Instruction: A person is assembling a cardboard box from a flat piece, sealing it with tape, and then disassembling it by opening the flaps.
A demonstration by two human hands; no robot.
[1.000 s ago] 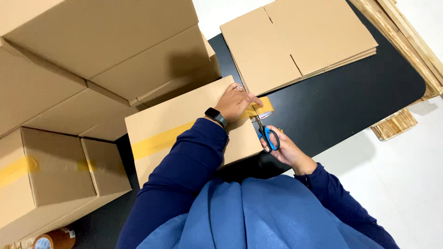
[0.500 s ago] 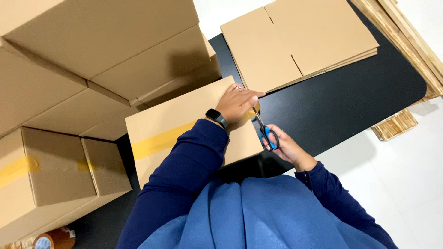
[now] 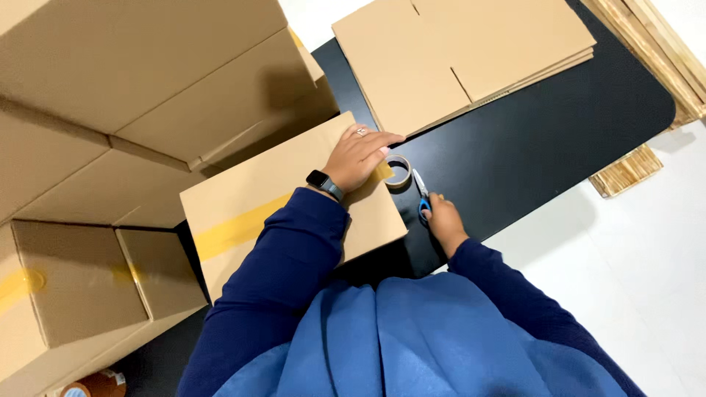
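Note:
A closed cardboard box [image 3: 250, 198] with a strip of yellowish tape along its top seam lies on the black table [image 3: 544, 140]. My left hand [image 3: 360, 156] rests flat on the box's right end, fingers together, a ring and a dark wristband on it. Just past that end a roll of tape [image 3: 398, 171] lies on the table. My right hand [image 3: 441, 219] grips blue-handled scissors [image 3: 422, 197], blades pointing away toward the roll, low over the table.
Several assembled cardboard boxes [image 3: 125, 88] are stacked at the left. A pile of flattened cartons [image 3: 463, 51] lies at the table's far side. Wooden slats [image 3: 654, 51] lean at the right edge. Another tape roll [image 3: 95, 384] sits at bottom left. White floor shows at right.
My right hand has drawn the scissors away from the box's end and down toward the table. The tape roll now shows beside the box. My left hand stays on the box.

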